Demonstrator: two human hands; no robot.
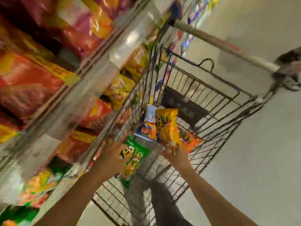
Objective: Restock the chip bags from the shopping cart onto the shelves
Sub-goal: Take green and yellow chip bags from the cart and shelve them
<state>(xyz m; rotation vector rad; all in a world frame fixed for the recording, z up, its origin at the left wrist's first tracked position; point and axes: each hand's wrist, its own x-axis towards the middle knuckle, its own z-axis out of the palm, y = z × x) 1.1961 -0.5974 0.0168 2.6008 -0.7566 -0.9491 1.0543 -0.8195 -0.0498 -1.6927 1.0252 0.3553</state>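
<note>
The view is tilted and blurred. A black wire shopping cart [216, 88] stands beside the shelves [91, 69]. My left hand [112, 156] grips a green chip bag [134, 158] at the cart's near left side. My right hand [175, 154] holds a yellow chip bag [166, 126] by its lower end, upright over the cart. An orange chip bag [189, 140] and a blue-and-white bag [149, 115] lie in the cart basket behind it.
Shelves on the left are packed with red, orange, yellow and green chip bags [29, 82]. A person's shoes [291, 82] show at the far right on the pale floor [260, 160]. My dark trouser leg [164, 203] is under the cart.
</note>
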